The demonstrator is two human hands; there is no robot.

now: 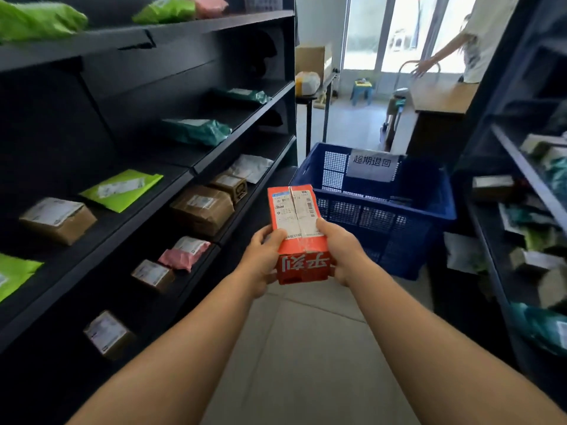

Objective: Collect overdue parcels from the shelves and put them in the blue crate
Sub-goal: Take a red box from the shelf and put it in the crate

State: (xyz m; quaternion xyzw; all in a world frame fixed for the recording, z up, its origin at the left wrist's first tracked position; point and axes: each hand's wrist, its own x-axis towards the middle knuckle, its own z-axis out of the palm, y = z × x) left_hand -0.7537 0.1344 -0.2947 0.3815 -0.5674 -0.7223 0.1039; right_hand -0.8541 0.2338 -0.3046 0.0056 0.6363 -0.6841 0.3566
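The orange box (299, 237) in the grip of both hands is cardboard with a slightly glossy print, and a white paper label is stuck on its top face. Just beyond the grip, the blue crate (377, 210) is hard plastic with perforated mesh walls and carries a paper sign. To the left of the grip, the shelves (101, 148) look like dark matt metal; on them lie brown cardboard parcels (58, 219) and shiny green plastic mailers (121, 189). The floor (306, 348) below has smooth pale tiles

Dark shelving (196, 167), tiled floor (306, 348), bright windows (408, 29)
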